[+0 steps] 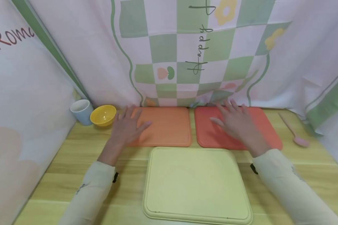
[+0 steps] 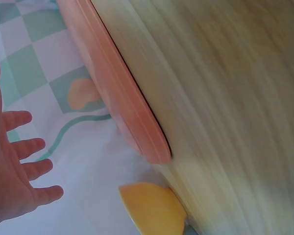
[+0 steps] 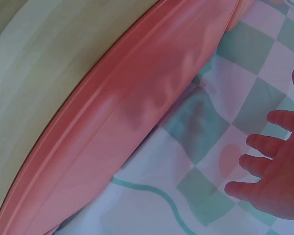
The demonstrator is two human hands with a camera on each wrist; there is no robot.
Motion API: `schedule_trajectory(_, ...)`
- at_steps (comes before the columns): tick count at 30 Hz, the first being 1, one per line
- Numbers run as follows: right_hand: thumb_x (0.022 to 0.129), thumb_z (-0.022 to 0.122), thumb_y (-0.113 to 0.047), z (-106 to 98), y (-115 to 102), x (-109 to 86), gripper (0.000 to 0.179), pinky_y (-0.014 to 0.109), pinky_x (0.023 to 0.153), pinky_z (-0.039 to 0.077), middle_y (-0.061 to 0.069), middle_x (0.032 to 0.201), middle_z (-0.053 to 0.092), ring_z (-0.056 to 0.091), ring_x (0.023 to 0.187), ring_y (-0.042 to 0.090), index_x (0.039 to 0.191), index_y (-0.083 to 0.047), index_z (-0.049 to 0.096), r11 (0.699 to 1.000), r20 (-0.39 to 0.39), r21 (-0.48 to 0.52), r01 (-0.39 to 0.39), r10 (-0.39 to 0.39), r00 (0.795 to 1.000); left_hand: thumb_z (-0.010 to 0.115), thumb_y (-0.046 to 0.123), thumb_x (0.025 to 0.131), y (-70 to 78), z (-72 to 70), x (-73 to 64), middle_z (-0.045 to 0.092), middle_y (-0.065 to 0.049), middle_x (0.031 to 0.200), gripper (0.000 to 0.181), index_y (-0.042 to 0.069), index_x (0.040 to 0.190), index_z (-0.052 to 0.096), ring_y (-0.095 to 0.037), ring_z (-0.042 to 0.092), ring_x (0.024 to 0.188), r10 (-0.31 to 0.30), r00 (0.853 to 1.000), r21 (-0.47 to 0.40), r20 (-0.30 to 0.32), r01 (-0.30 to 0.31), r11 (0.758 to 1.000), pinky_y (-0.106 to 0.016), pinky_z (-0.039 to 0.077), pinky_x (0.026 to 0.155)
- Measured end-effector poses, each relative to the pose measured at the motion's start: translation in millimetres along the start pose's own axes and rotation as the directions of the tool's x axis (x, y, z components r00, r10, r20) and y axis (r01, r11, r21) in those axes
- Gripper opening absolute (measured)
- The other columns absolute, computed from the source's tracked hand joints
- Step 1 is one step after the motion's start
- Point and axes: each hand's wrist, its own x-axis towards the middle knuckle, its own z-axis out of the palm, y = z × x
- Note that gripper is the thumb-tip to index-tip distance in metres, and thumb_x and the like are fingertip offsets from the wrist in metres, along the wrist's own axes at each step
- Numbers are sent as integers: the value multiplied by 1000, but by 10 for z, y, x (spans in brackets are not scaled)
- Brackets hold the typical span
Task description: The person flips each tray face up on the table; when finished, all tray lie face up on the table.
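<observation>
My left hand [image 1: 126, 125] hovers over the left part of an orange tray [image 1: 169, 126], its fingers spread. In the left wrist view the left hand [image 2: 14, 166] holds nothing and is apart from the orange tray [image 2: 120, 88]. Over a red tray [image 1: 208, 132] hangs my right hand [image 1: 236, 122], fingers also spread. The right wrist view has the right hand [image 3: 274, 161] clear of the red tray [image 3: 103, 127], with nothing in it. Nearer to me, between the forearms, lies a pale yellow tray [image 1: 195, 184].
A yellow bowl [image 1: 103, 115] and a light blue cup [image 1: 82, 112] stand together at the back left of the wooden table [image 1: 73, 170]. On the right lies a pink spoon [image 1: 294, 132]. A checkered curtain [image 1: 190, 47] hangs behind the trays.
</observation>
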Motion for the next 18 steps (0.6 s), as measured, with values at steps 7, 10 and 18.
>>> schedule_trajectory(7,105,38,-60,21,-118,80,75,70,115,16,21,163,23,17,149,45,161,-12,28,1000,-8,9,26,-26,1000,26,80,96,-130,16,-30,26,-13,163,90,15,159,34,-41,20,149,-19,1000,-4,-23,19,1000,-64,17,117)
schedule_trajectory(10,105,44,-55,60,-163,106,72,67,115,22,21,161,28,22,148,45,159,-8,32,998,-31,26,51,-50,998,27,80,95,-191,40,-40,32,-14,161,91,15,158,36,-41,26,147,-22,998,-46,-52,19,999,-65,22,115)
schedule_trajectory(18,105,50,-49,107,-269,164,72,60,115,29,24,159,33,31,143,46,155,0,35,992,-47,104,76,-71,996,49,65,99,-317,81,-41,43,-17,154,77,15,157,39,-45,43,135,-40,995,-247,-92,16,969,-65,42,100)
